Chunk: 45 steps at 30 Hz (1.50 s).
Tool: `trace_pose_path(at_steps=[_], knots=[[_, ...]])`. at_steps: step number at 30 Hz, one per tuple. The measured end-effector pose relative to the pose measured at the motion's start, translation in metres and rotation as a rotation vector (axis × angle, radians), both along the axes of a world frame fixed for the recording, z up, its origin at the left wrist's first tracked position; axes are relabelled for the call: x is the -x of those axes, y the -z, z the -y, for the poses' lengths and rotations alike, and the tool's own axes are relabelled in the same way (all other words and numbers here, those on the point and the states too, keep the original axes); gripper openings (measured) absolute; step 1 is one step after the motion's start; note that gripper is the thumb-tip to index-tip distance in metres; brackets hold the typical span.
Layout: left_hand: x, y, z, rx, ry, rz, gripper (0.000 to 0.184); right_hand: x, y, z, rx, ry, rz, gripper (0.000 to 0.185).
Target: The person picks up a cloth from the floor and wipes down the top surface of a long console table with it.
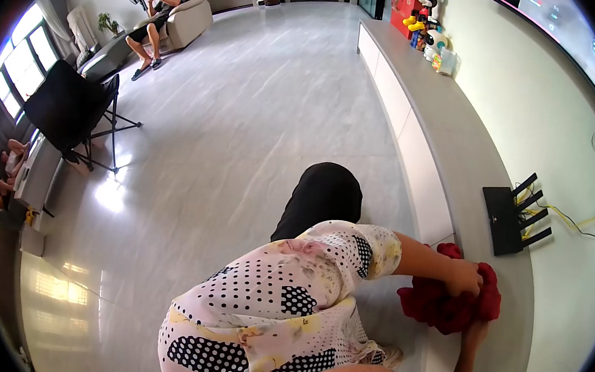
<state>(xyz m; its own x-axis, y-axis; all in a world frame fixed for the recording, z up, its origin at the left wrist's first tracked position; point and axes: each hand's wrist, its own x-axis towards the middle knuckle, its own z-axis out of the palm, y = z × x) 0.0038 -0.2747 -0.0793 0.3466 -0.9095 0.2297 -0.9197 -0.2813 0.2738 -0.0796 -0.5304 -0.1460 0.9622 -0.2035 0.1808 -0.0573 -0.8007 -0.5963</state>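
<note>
Deep red, bunched-up cloth (450, 304) is the centre of the action at the lower right of the frame, right at the near stretch of the long grey-topped console with white fronts (431, 102). The left hand (465, 277) comes in from above, fingers curled in and closed on the folds. Down at the cloth's lower edge, the right hand (474, 333) meets it from below, its fingers mostly covered, so whether they grip or just support, I cannot tell. Just up and right of the bundle, the flat black router with four antennas (506, 220) lies on the console, yellow cable trailing to the wall. A bent knee in black fabric (323, 198) juts up mid-frame, above the white shirt with dots and flowers (260, 309). Over at the upper left, a seated person (163, 11) leans back in a cream armchair (190, 17), holding a device up, and below them stands a black folding chair (70, 105). Top right, colourful figurines (425, 25) line up beside a red paper bag (403, 12).
</note>
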Motion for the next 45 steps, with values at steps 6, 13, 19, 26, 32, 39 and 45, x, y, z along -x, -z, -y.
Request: trace_pose_path(at_steps=[6,13,19,26,32,39,45], knots=[[-0.012,-0.003,0.016,0.029,-0.046,-0.213,0.047,0.031,-0.032,-0.039,-0.744,-0.141,0.108,0.057],[-0.03,-0.041,0.026,0.217,0.091,-0.239,0.037,0.039,-0.082,-0.078,-0.944,-0.264,0.145,0.058],[0.005,-0.116,0.024,0.052,0.025,-0.022,0.05,0.044,-0.142,-0.093,-1.207,-0.249,0.179,0.062],[0.0,-0.11,-0.045,0.011,-0.312,-0.104,0.065,-0.006,-0.132,-0.125,-1.148,-0.285,0.037,0.056],[-0.002,-0.118,-0.028,-0.039,-0.338,0.048,0.081,-0.054,-0.123,-0.069,-0.492,-0.025,0.265,0.058],[-0.006,-0.065,-0.035,0.189,-0.092,-0.148,0.073,-0.042,-0.131,-0.07,0.284,-0.149,0.314,0.091],[0.013,-0.057,-0.098,0.221,-0.133,-0.215,0.053,-0.047,-0.128,-0.103,0.414,-0.224,-0.096,0.083]])
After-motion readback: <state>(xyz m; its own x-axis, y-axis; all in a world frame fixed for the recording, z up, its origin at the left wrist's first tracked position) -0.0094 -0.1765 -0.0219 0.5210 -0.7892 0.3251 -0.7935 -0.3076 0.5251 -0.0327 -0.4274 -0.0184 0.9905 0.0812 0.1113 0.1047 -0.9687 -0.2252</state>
